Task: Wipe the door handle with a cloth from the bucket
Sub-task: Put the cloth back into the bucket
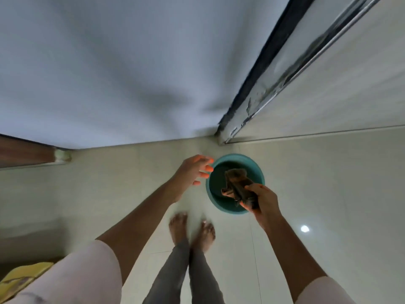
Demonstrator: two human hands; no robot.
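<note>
The dark, crumpled brownish cloth (pixel 237 185) hangs over the open mouth of the round teal plastic bucket (pixel 258 170), gripped at its near end by the person's right hand (pixel 264 199), whose fingers are closed around the fabric. The loose part of the cloth droops toward the bucket's dark inside; whether it touches anything in there cannot be told. The left hand (pixel 194 170) hovers just beside the bucket's left rim, fingers spread and slightly curled, holding nothing.

The bucket stands on a pale glossy tiled floor (pixel 328 183), close to the corner where a plain grey-white wall (pixel 109 73) meets a worn door frame (pixel 247 106) with a dark edge and chipped paint. Beyond the frame, to the right of the bucket, a pale panel with a metal strip runs upward. No door handle can be made out in this view.

Nearer than the bucket, two bare feet (pixel 191 229) stand close together on the tiles, below grey trouser legs. Both arms wear light pinkish sleeves. Far to the left of the bucket lies the bottom of a brown wooden panel (pixel 26 153), and at the lower left corner a yellow fabric item (pixel 24 275). Nothing lies between the hands and the bucket.
</note>
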